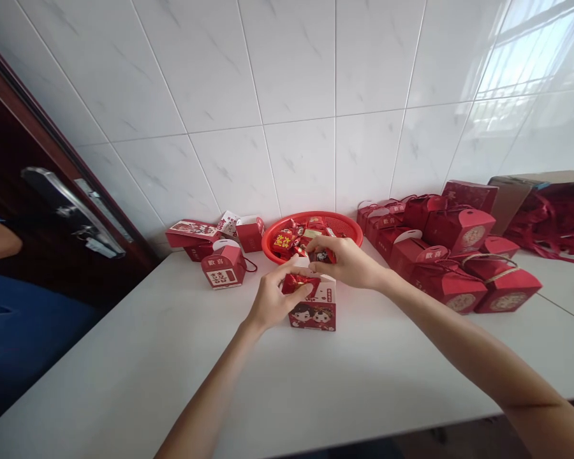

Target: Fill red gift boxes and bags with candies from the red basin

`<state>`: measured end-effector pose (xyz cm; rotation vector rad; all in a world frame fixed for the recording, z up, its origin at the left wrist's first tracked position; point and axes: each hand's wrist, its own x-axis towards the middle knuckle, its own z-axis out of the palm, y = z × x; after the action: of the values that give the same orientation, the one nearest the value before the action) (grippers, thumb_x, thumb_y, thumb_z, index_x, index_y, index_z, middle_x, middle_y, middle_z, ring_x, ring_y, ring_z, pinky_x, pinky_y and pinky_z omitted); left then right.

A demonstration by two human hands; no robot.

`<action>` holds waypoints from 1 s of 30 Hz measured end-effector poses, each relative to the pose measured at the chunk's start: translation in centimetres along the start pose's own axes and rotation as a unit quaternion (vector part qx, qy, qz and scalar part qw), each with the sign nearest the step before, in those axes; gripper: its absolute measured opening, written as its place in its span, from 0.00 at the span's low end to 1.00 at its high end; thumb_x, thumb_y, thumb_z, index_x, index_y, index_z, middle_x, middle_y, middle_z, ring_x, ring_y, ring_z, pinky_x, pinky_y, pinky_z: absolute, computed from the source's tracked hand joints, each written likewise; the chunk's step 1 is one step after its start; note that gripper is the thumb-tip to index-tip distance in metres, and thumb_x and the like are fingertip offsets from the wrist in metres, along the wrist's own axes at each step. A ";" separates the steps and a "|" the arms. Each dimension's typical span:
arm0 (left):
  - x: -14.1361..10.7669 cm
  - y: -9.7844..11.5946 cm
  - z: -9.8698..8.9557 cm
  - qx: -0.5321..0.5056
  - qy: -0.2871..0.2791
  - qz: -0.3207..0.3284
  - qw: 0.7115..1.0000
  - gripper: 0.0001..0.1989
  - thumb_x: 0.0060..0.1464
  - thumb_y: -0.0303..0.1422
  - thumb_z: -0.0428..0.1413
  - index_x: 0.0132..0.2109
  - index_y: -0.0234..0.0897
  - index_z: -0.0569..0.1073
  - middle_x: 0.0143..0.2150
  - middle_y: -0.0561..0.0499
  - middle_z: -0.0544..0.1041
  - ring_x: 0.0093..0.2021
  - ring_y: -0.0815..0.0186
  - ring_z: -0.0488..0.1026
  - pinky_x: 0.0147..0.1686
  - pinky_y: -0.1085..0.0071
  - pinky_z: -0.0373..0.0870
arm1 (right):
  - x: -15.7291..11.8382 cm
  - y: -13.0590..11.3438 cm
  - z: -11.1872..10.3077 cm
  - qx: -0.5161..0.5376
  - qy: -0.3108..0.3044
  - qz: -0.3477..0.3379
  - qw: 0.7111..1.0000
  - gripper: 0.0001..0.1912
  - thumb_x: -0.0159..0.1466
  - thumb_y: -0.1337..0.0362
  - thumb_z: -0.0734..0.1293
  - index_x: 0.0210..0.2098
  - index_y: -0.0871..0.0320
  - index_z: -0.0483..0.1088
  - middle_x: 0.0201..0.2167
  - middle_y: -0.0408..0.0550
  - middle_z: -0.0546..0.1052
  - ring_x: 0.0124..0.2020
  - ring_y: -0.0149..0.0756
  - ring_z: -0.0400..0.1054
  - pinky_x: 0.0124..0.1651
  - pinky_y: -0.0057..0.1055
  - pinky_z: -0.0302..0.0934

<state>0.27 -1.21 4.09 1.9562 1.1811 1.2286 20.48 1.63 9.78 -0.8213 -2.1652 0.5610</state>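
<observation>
In front of me stands a small red and white gift box [312,315] with two cartoon faces on its front, its top flaps raised. My left hand [278,293] is closed on the box's left upper part, thumb and fingers around a flap; shiny red wrapping shows between them. My right hand [347,262] bends over the box top from the right, fingertips pinched at a white flap; the exact grip is partly hidden. Just behind both hands sits a red plastic basket [347,224] holding red-wrapped sweets [283,242].
Several closed red gift boxes [452,287] crowd the right, beside a cardboard carton [514,197] with red ribbons [555,220]. More boxes [222,266] stand at left by the tiled wall [296,76]. A person in blue [23,338] is near the dark door [9,153].
</observation>
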 end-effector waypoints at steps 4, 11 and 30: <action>0.0 -0.4 -0.1 -0.034 0.002 -0.032 0.999 0.16 0.51 0.42 0.65 0.45 0.38 0.79 0.61 0.40 0.75 0.65 0.49 0.68 0.65 0.53 0.62 | 0.1 1.2 0.7 0.065 0.040 0.012 0.997 0.09 0.62 0.61 0.69 0.40 0.59 0.72 0.38 0.47 0.77 0.38 0.36 0.70 0.42 0.33 0.62; 0.1 -0.2 -0.4 -0.070 0.014 -0.038 0.997 0.14 0.50 0.43 0.66 0.40 0.40 0.78 0.57 0.41 0.79 0.62 0.49 0.72 0.60 0.54 0.67 | 0.5 1.8 1.9 0.109 0.007 0.050 0.993 0.11 0.66 0.66 0.62 0.41 0.60 0.77 0.32 0.45 0.77 0.33 0.33 0.69 0.39 0.31 0.63; 0.5 -0.7 -1.0 -0.173 0.016 -0.085 0.981 0.18 0.42 0.45 0.69 0.35 0.39 0.76 0.46 0.42 0.83 0.53 0.49 0.77 0.49 0.59 0.73 | 1.5 -0.3 1.5 0.219 0.034 0.069 0.973 0.15 0.69 0.59 0.58 0.27 0.56 0.63 0.19 0.39 0.67 0.22 0.29 0.59 0.28 0.28 0.55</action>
<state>-0.80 -0.46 4.15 1.5549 1.0435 1.2825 18.42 2.27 9.79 -0.7331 -1.8306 1.0218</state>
